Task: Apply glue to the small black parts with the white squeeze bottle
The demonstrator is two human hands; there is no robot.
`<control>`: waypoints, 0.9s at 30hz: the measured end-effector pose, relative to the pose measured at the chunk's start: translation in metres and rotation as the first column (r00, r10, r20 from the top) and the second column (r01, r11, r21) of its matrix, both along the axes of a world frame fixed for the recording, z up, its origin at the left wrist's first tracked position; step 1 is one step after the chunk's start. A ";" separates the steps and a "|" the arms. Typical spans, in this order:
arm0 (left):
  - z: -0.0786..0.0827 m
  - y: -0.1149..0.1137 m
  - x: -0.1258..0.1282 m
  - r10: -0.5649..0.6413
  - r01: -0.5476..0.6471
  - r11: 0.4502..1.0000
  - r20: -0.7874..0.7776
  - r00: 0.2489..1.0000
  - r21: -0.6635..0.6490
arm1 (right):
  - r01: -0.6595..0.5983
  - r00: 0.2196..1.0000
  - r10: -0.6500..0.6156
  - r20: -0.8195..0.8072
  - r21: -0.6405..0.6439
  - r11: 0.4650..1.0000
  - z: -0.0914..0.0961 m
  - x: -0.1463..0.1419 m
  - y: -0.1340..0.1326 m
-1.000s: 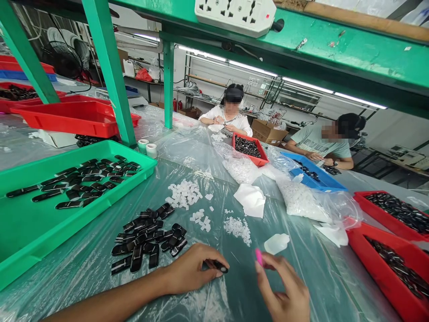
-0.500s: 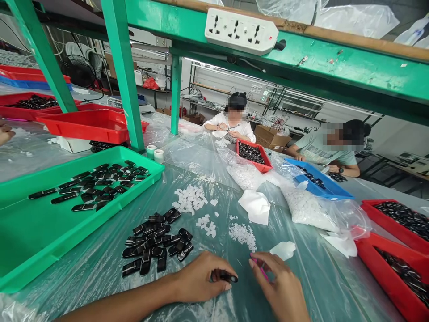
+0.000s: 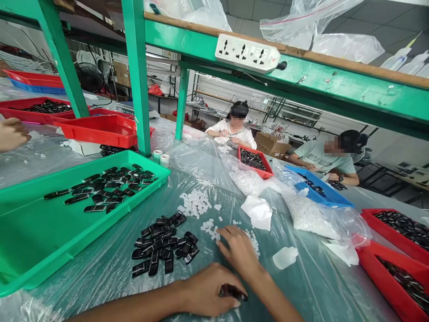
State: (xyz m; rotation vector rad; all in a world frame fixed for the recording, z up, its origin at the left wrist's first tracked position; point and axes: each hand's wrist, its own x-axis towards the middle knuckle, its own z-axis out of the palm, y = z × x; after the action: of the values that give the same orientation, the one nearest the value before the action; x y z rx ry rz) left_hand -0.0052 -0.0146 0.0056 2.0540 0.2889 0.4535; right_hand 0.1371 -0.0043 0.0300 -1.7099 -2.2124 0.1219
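My left hand [image 3: 209, 290] is closed around a small glossy black piece [image 3: 234, 291], holding it low over the front of the table. My right hand [image 3: 238, 248] lies past it, fingers curved down at the edge of a few small white pieces [image 3: 208, 227]; its fingertips partly hide what they touch, and no pink tool shows in it. Left of the hands is a pile of black pieces [image 3: 164, 243] with pale stripes. Beyond lies a bigger heap of white pieces [image 3: 195, 203]. Tiny white bits [image 3: 254, 241] are partly covered by my right hand.
A green tray [image 3: 30, 232] with black pieces stands left. Red trays [image 3: 378, 264] stand right, near a plastic bag of white pieces [image 3: 311, 217]. A green shelf frame [image 3: 136, 80] crosses above. Two people sit opposite; another person's hand [image 3: 13, 134] is far left.
My right hand has moved forward and left, from beside my left hand to the white pieces. The pink tool in it is out of sight. My left hand still grips the black piece.
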 end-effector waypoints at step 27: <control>-0.012 0.014 0.009 0.133 0.020 0.776 0.194 0.972 -0.631 | 0.321 0.366 -0.291 -0.884 -0.173 0.931 -0.033 0.022 -0.071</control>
State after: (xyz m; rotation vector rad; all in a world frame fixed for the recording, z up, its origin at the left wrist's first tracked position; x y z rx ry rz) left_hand 0.0035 -0.0003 -0.0062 1.3188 0.3127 0.5393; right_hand 0.1586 -0.0757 -0.0034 -1.4457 -1.0369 0.7342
